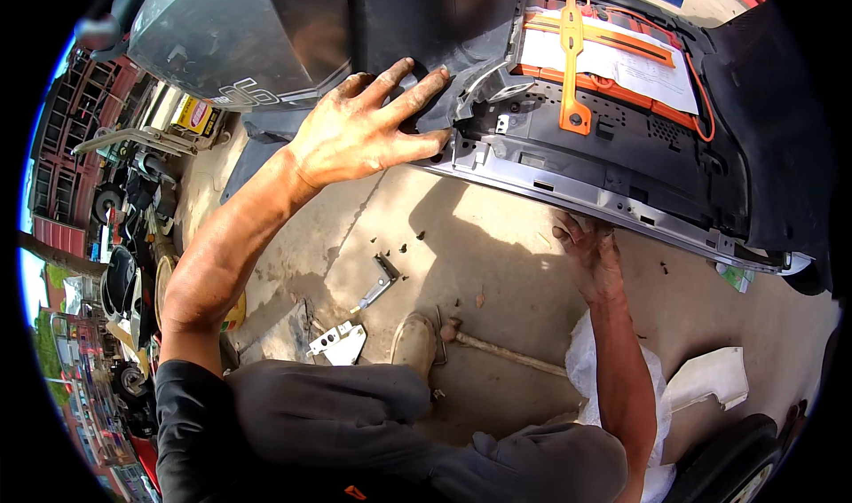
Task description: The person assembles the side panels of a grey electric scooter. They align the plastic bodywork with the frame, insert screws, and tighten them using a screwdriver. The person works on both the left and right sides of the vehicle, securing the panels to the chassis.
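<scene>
My left hand (pixel 368 121) lies with fingers spread on the dark plastic panel (pixel 404 46) of a vehicle, its fingertips beside the front end of the silver sill (pixel 568 188). Under the sill's lower edge, my right hand (pixel 590 250) reaches up from below with its fingers apart and bent. Some of its fingertips are hidden by the sill, and I see nothing held in it. Above the sill is an open compartment with orange-red batteries (pixel 652 104), held by an orange strap bracket (pixel 571 51). A white paper sheet (pixel 621 68) lies over them.
On the concrete floor lie a hammer (pixel 501 350), a metal hinge-like bracket (pixel 379 283), a white bracket (pixel 342 343) and several small dark screws (pixel 420 235). Crumpled white wrap (pixel 581 361) and a white panel piece (pixel 710 379) are at right, near a tyre (pixel 732 463).
</scene>
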### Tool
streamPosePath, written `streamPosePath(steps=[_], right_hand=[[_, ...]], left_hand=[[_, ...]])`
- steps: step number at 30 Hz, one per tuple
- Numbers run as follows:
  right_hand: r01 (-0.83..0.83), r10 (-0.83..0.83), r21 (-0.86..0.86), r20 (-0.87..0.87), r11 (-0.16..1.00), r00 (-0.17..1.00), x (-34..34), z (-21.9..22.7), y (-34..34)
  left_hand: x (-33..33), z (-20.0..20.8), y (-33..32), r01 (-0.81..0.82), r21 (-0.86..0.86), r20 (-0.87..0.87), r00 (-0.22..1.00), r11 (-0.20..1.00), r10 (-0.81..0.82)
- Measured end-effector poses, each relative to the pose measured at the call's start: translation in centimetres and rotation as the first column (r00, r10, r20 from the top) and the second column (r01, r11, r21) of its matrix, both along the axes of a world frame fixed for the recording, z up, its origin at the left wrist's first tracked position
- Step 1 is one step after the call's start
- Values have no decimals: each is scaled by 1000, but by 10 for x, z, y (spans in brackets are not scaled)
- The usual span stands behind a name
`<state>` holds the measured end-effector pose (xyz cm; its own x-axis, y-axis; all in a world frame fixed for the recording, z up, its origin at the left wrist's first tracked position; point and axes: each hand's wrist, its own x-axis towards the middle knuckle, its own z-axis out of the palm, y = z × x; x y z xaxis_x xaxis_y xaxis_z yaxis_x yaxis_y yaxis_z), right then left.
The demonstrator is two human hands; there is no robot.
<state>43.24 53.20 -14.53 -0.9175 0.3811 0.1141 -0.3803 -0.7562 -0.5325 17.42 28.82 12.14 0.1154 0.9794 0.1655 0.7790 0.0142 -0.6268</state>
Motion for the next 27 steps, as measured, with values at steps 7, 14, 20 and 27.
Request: streamPosePath(steps=[7, 14, 20, 27], right_hand=[[3, -3, -15, 1, 1000, 1000, -23, -1, -26], [47, -48, 37, 20, 998, 999, -23, 22, -29], [79, -83, 43, 99, 996, 992, -24, 27, -30], [440, -511, 285, 261, 852, 819, 80, 33, 57]], left_hand=[[3, -8, 0, -38, 3, 51, 998, 999, 38], [1, -15, 0, 12, 61, 54, 998, 998, -15], [-2, -16, -1, 39, 41, 101, 994, 998, -43], [-6, -18, -1, 81, 61, 119, 989, 995, -87]])
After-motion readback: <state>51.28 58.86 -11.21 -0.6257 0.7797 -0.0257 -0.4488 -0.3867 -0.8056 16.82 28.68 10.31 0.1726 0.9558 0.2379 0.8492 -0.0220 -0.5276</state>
